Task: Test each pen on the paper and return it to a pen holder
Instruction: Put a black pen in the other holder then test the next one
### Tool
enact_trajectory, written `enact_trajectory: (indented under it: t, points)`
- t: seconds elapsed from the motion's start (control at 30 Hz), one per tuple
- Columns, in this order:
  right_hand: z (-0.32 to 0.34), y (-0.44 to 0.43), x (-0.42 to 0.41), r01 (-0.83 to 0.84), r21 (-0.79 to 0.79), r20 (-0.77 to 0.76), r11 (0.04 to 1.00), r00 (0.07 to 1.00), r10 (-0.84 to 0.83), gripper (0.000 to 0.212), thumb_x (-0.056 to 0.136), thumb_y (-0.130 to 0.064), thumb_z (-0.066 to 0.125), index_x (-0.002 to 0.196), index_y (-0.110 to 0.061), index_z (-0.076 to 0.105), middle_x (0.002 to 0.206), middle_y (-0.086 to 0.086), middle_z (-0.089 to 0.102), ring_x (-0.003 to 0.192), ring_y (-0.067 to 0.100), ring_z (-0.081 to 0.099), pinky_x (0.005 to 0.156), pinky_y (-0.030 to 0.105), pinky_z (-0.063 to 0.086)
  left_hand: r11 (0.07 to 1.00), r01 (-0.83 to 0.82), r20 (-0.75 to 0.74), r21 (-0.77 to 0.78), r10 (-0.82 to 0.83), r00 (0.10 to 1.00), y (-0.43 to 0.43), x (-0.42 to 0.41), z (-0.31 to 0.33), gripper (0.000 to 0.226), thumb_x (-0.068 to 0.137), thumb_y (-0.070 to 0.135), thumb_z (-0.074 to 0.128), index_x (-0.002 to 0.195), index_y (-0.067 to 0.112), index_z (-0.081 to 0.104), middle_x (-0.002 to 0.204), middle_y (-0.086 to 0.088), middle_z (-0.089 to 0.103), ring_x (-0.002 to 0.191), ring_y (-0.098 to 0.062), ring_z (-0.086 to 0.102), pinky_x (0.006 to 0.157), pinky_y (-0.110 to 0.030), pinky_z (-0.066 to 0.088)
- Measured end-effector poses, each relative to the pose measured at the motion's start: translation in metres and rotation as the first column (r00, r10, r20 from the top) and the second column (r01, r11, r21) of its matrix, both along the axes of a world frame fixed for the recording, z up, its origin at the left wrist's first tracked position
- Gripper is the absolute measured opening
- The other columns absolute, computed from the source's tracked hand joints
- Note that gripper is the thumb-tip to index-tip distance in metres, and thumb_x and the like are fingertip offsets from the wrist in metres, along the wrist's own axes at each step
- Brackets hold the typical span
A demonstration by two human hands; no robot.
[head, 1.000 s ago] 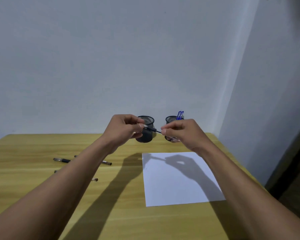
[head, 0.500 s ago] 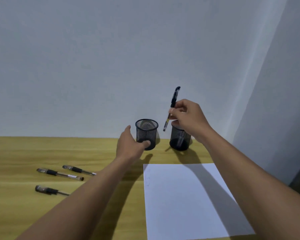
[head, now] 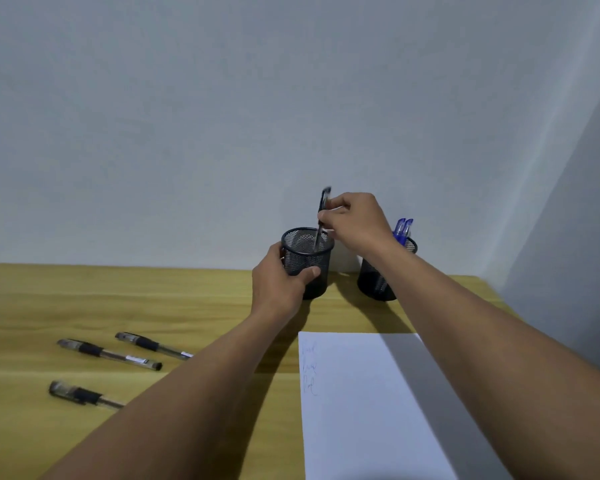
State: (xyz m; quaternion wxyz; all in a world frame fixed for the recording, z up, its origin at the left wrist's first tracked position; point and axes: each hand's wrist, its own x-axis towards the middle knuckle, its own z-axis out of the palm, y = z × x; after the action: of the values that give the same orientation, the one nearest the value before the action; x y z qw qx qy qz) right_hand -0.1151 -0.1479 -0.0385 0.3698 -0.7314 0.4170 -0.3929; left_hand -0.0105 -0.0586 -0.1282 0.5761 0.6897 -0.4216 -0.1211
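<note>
My left hand [head: 278,283] grips the side of a black mesh pen holder [head: 309,258] at the back of the table. My right hand [head: 355,221] pinches a black pen [head: 323,211] held nearly upright, its tip down inside that holder's mouth. A second mesh pen holder [head: 378,285] stands to the right, partly hidden by my right forearm, with blue pens [head: 403,230] sticking out. White paper [head: 368,403] lies near right, with faint scribbles along its left edge. Three black pens lie on the left: one [head: 108,355], another [head: 153,345], a third [head: 84,394].
The wooden table [head: 84,299] meets a grey wall behind the holders. The table's right edge runs close beside the paper, with a side wall [head: 568,237] beyond it.
My left hand has closed around the left holder. My right hand has moved left and down, bringing the capped pen's tip into that holder. The view has shifted down and closer.
</note>
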Motion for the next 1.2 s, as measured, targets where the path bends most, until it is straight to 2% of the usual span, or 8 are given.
enact_trajectory:
  t: [0.13,0.27,0.43,0.67,0.83,0.93,1.1,1.2]
  points:
    - [0.007,0.008,-0.009,0.055,-0.112,-0.079,0.992,0.995,-0.064,0.032,0.093,-0.022,0.071,0.123,-0.013,0.069,0.117,0.004,0.070,0.106,0.018,0.066,0.087,0.028,0.047,0.999,-0.008,0.015,0.042,0.008,1.000,0.000,0.001,0.002,0.053,0.072,0.027,0.086,0.119,0.018,0.062,0.104,0.008,0.067,0.096,-0.011,0.062,0.081,-0.023,0.046]
    - [0.020,0.026,-0.021,0.028,-0.190,-0.137,0.981,0.989,-0.055,0.034,0.095,-0.022,0.067,0.129,-0.014,0.066,0.127,0.004,0.067,0.111,0.015,0.063,0.090,0.024,0.042,0.995,-0.013,0.044,0.097,0.009,0.999,0.011,-0.002,0.017,0.056,0.071,0.028,0.086,0.120,0.014,0.062,0.113,0.000,0.069,0.109,-0.021,0.063,0.087,-0.029,0.049]
    - [0.036,0.063,-0.029,-0.029,-0.217,-0.182,0.976,0.983,-0.011,0.029,0.095,-0.023,0.067,0.123,-0.017,0.068,0.120,0.002,0.068,0.104,0.013,0.063,0.087,0.024,0.042,0.976,-0.011,0.097,0.217,-0.010,0.995,0.046,0.007,0.038,0.080,0.078,0.027,0.081,0.145,0.005,0.042,0.141,-0.011,0.055,0.128,-0.027,0.053,0.105,-0.041,0.045]
    - [0.021,0.124,-0.010,-0.229,-0.158,-0.337,0.961,0.927,0.165,0.028,0.096,-0.025,0.066,0.123,-0.018,0.070,0.122,-0.002,0.070,0.112,0.013,0.063,0.093,0.028,0.045,0.971,-0.046,0.259,0.233,-0.017,0.966,0.129,0.057,0.056,0.045,0.087,0.024,0.070,0.131,0.015,0.061,0.122,0.000,0.068,0.108,-0.017,0.063,0.097,-0.031,0.049]
    - [-0.004,0.166,0.031,-0.355,-0.106,-0.419,0.929,0.863,0.282,0.028,0.094,-0.029,0.069,0.121,-0.020,0.071,0.122,0.001,0.071,0.114,0.017,0.065,0.102,0.036,0.051,0.944,-0.121,0.378,0.308,-0.004,0.926,0.181,0.105,0.056,0.037,0.089,0.026,0.069,0.125,0.020,0.066,0.121,0.001,0.068,0.112,-0.017,0.063,0.098,-0.031,0.048]
    - [-0.023,0.185,0.053,-0.414,-0.064,-0.488,0.908,0.807,0.334,0.034,0.095,-0.028,0.068,0.128,-0.019,0.068,0.132,0.005,0.068,0.117,0.020,0.066,0.100,0.033,0.050,0.914,-0.134,0.448,0.384,-0.058,0.892,0.197,0.121,0.050,0.033,0.089,0.027,0.068,0.122,0.021,0.068,0.124,-0.002,0.068,0.115,-0.018,0.062,0.100,-0.034,0.048]
    - [-0.058,0.199,0.073,-0.429,-0.037,-0.638,0.903,0.705,0.309,0.043,0.097,-0.026,0.063,0.138,-0.014,0.062,0.143,0.009,0.061,0.130,0.028,0.057,0.107,0.037,0.047,0.845,-0.166,0.540,0.508,-0.162,0.826,0.197,0.132,0.035,0.027,0.094,0.025,0.063,0.120,0.021,0.070,0.126,-0.005,0.067,0.114,-0.023,0.062,0.095,-0.033,0.048]
    - [-0.075,0.198,0.079,-0.421,-0.078,-0.715,0.904,0.655,0.244,0.034,0.097,-0.026,0.059,0.128,-0.014,0.068,0.128,0.011,0.068,0.117,0.032,0.063,0.098,0.043,0.053,0.820,-0.162,0.555,0.549,-0.212,0.804,0.191,0.136,0.027,0.025,0.094,0.020,0.062,0.116,0.022,0.073,0.124,-0.005,0.068,0.112,-0.022,0.063,0.092,-0.033,0.050]
